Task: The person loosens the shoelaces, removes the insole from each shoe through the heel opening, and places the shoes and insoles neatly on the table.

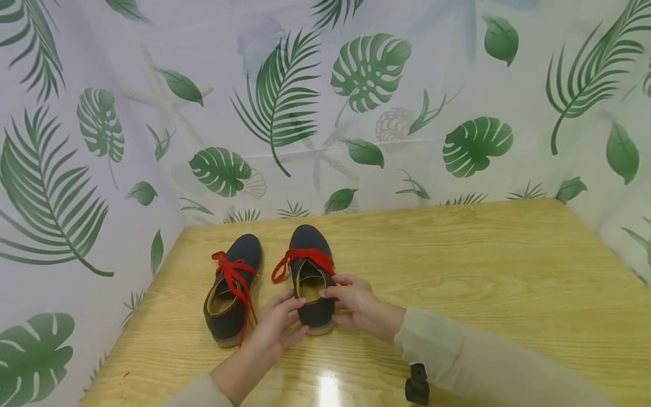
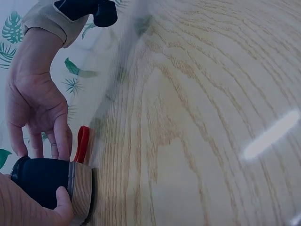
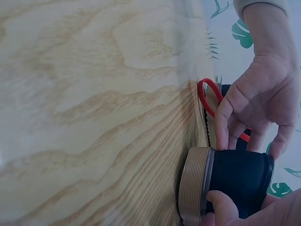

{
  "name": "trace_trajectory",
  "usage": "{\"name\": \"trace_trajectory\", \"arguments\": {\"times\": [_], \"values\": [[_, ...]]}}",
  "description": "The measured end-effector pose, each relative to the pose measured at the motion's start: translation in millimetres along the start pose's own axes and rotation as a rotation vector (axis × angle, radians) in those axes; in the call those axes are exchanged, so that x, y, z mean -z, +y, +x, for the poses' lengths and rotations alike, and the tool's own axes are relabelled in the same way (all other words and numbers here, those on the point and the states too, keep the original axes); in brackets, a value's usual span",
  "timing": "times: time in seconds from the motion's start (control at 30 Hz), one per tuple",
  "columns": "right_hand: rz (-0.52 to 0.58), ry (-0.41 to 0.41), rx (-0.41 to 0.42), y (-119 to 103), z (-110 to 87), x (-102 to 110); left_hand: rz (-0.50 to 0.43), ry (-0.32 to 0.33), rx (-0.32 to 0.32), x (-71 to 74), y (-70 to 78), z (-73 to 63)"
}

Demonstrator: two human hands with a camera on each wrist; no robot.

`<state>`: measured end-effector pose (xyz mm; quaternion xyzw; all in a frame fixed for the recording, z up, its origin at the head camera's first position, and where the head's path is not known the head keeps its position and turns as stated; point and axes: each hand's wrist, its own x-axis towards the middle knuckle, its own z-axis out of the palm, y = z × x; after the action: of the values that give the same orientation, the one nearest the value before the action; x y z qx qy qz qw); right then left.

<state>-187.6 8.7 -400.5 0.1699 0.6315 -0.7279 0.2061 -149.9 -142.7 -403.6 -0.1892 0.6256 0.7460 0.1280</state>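
Cloth (image 1: 432, 90) printed with green leaves covers the far side and both flanks. Below it spreads the wood table (image 1: 473, 271), where glare whitens a patch at the near edge. A pale right sleeve (image 1: 483, 350) reaches in from the near right. Two dark shoes sit toward the left of the table, toes pointing far: the left shoe (image 1: 226, 317) is angled, untouched, while the right shoe (image 1: 311, 286) stands just beside it, sole down, between the hands. Both hands grip its heel end, the left hand (image 1: 277, 325) from the left and the right hand (image 1: 358, 301) from the right, with thumbs near the collar and fingers along the sides. Since the toe is unsupported, a lift from here could let it dip, and an uneven pull could twist the shoe. Squeezing hard might fold the collar inward. Smallest are the red laces: a loop (image 1: 278, 271) sticks out leftward from the right shoe, so pushing the pair together could trap it. The left shoe's lace end (image 1: 246, 314) hangs near the left hand; a careless sweep leftward might snag it and drag that shoe askew.
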Motion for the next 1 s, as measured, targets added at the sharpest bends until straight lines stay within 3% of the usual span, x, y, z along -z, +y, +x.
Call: {"name": "trace_trajectory", "arguments": {"times": [1.0], "values": [[-0.058, 0.024, 0.032, 4.8, -20.0, 44.4, 0.025, -0.052, -0.036, -31.7, -15.7, -5.6]]}}
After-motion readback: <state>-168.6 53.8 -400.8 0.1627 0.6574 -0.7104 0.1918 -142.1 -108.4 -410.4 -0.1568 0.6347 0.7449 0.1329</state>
